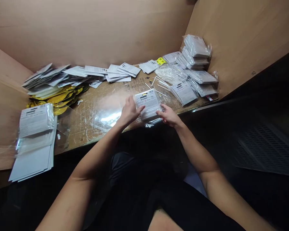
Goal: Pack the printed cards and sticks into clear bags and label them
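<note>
here, arms forward, left hand (130,111) and right hand (169,115) clamp a bagged packet (148,104).

Pkg label txt (146,100) too small

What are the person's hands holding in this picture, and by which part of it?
A clear plastic packet of printed cards: the left hand and the right hand hold it by its opposite side edges.
</note>
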A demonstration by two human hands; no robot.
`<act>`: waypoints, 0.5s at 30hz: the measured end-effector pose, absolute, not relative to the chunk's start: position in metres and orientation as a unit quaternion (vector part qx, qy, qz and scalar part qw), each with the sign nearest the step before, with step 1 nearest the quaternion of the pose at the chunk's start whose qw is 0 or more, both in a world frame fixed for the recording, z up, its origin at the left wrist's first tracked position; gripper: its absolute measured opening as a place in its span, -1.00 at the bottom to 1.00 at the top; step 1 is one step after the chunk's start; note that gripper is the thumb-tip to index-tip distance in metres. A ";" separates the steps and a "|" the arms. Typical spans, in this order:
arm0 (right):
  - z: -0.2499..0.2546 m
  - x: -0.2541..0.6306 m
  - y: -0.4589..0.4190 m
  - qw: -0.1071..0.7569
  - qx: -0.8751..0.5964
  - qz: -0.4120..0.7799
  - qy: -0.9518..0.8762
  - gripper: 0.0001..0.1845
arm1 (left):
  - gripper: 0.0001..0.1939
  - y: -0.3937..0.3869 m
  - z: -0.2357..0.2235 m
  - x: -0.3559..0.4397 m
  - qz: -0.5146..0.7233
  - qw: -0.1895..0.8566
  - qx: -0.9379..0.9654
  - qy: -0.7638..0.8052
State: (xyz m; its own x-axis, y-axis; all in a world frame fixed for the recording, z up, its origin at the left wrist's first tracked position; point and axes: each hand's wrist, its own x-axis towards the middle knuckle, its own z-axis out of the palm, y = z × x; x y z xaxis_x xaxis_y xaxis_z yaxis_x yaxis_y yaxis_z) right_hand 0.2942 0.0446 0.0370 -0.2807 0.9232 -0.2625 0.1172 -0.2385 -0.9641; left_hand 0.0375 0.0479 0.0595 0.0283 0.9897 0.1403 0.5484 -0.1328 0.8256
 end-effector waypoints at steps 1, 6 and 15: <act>0.035 0.294 0.044 0.341 -0.509 0.600 -0.514 -0.03 | -0.23 0.059 0.059 0.039 0.351 0.239 0.700 0.574; 0.015 0.298 0.024 0.437 -0.532 0.526 -0.500 -0.19 | -0.24 0.110 0.053 0.056 0.109 0.203 0.849 0.476; -0.008 0.287 -0.044 0.518 -0.621 0.140 -0.571 -0.76 | 0.18 0.092 0.048 0.078 0.069 0.115 0.844 0.519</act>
State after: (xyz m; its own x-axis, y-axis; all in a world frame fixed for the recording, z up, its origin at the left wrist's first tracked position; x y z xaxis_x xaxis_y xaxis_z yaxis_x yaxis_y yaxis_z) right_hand 0.2870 -0.0444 -0.0080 0.3094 0.8546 0.4171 0.5635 0.1886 -0.8043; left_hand 0.0779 0.0922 0.0478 0.4507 0.8927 -0.0028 0.8610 -0.4339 0.2655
